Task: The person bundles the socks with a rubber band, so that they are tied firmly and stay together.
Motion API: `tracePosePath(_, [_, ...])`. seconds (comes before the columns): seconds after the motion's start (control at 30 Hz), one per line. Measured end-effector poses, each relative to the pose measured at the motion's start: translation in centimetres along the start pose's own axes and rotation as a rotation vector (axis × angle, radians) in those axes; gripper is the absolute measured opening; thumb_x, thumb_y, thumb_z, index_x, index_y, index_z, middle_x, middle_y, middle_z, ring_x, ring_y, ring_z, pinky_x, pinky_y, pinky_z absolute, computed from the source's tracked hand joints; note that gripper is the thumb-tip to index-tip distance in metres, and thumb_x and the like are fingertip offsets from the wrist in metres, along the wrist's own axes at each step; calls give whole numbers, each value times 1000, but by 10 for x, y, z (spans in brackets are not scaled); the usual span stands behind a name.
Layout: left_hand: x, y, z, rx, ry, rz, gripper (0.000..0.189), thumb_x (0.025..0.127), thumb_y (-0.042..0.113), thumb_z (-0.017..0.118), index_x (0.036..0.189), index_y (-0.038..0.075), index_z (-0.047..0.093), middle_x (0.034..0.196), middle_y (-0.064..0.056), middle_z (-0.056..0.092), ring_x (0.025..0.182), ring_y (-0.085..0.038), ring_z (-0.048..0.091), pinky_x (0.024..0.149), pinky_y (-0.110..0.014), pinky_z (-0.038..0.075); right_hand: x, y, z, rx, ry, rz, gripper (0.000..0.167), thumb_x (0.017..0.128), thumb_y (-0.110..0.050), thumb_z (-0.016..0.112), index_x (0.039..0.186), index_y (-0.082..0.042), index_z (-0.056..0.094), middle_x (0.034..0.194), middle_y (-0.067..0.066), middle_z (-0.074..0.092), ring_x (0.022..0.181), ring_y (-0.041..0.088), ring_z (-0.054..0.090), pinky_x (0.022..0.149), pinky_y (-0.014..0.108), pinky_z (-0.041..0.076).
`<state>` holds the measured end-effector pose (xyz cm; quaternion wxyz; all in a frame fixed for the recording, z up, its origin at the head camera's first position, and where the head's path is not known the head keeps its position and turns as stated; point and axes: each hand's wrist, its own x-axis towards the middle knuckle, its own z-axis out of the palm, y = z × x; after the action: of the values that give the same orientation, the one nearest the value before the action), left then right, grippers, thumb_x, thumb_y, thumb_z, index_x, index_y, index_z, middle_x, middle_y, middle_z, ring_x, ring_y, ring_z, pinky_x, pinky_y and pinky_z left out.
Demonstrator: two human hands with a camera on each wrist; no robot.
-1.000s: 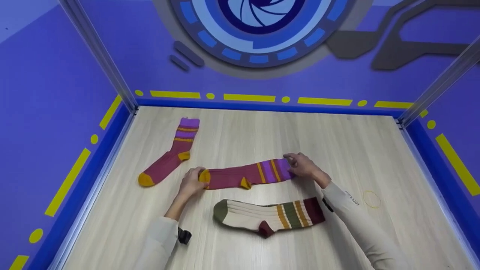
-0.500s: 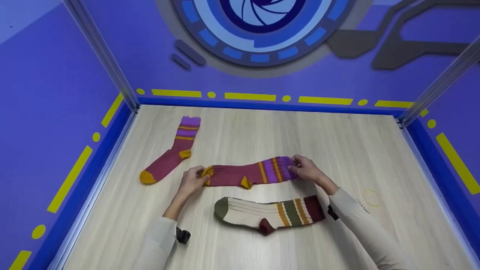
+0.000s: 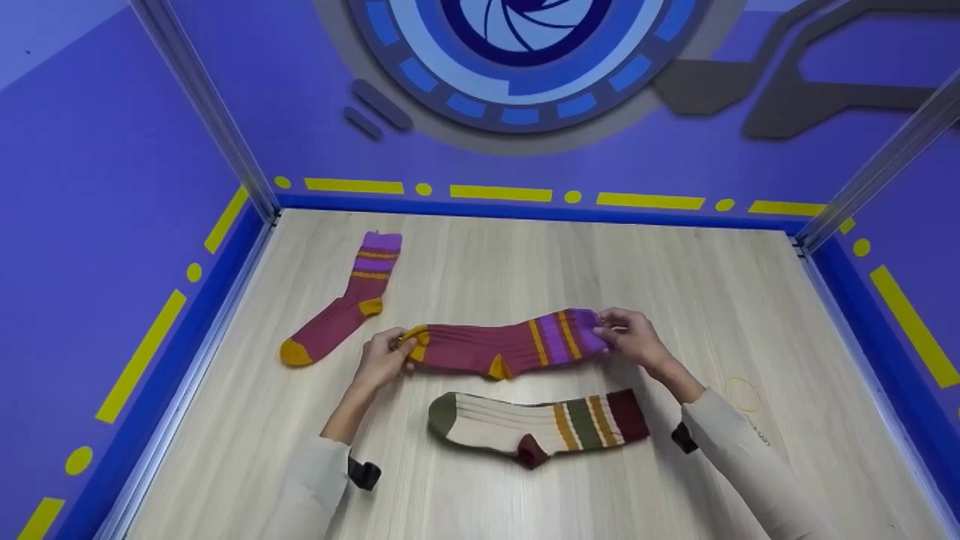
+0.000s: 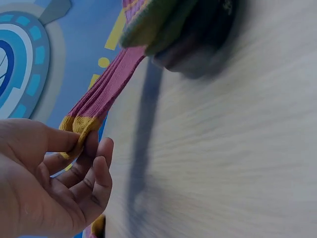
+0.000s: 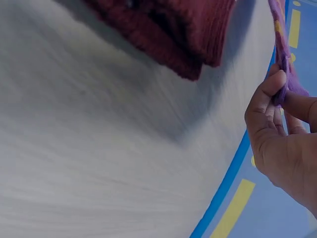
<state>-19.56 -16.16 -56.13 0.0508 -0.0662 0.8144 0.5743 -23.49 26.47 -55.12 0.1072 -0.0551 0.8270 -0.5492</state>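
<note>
Behind, blue wall (image 3: 285, 90), below, pale woodgrain tabletop (image 3: 510, 262), left hand (image 3: 381, 361) pinching maroon sock's (image 3: 469, 349) toe (image 3: 421, 346), right hand (image 3: 637, 341) its cuff (image 3: 581, 324).

The held maroon, purple-cuffed sock (image 3: 469, 349) stretches sideways

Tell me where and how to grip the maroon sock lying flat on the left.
I'd pinch the maroon sock by its mustard toe, coming from the near side, probably with the left hand once free: it lies flat and uncovered, toe pointing near-left.
</note>
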Motion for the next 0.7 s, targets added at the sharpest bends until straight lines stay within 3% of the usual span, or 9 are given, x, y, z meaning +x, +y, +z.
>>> tracePosePath(0.2, [-5,12,0,-48,-45,5,16,101,2,58,110,-7,68,84,-12,69,62,-15,63,58,-26,54,-13,1,-13,61,-23,23,29,98,-2,64,121,15,58,99,3,68,78,2,64,69,28,61])
tracePosePath(0.4, [-13,23,-2,-93,-117,-20,17,102,4,57,110,-7,67,79,-5,67,65,-15,64,59,-24,51,-28,0,-28,102,-85,57,34,99,-4,64,124,16,54,94,-7,65,77,0,63,69,25,59])
tracePosePath(0.7, [-27,40,-11,-70,-248,-68,26,103,9,55,117,-12,65,80,-5,68,65,-9,62,57,-19,47,-52,-5,-47,243,-228,135,21,99,-10,66,118,-6,61,94,-9,68,79,1,64,71,22,58])
